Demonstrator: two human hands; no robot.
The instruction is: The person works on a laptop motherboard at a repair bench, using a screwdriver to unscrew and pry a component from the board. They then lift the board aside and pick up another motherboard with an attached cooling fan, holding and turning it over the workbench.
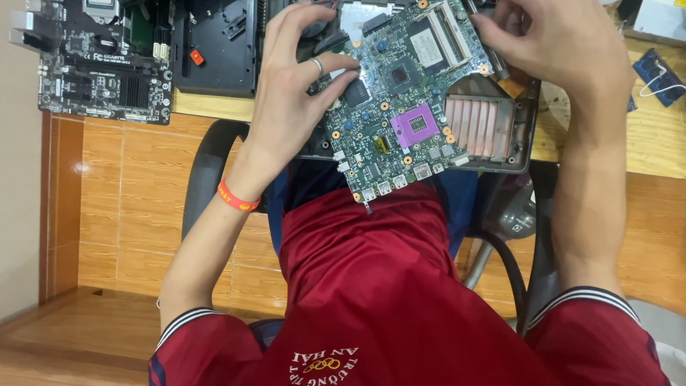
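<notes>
Both hands grip 1 green circuit board (400, 100), tilted above the dark laptop shell (493, 154) at the desk edge. The left hand (296, 93) clasps the board's left side, the right hand (554, 43) pinches its far right corner. A black circuit board (100, 64) lies well left of it.

An electronics repair workshop, by the look of it: bare green laptop board (400, 100) lying over an opened black case (500, 154) with copper heatsink fins (477, 125), a second, dark desktop board (107, 64) at the edge of a wooden bench (657, 143), loose module (661, 68) nearby, plain tiled floor (107, 207) below.
</notes>
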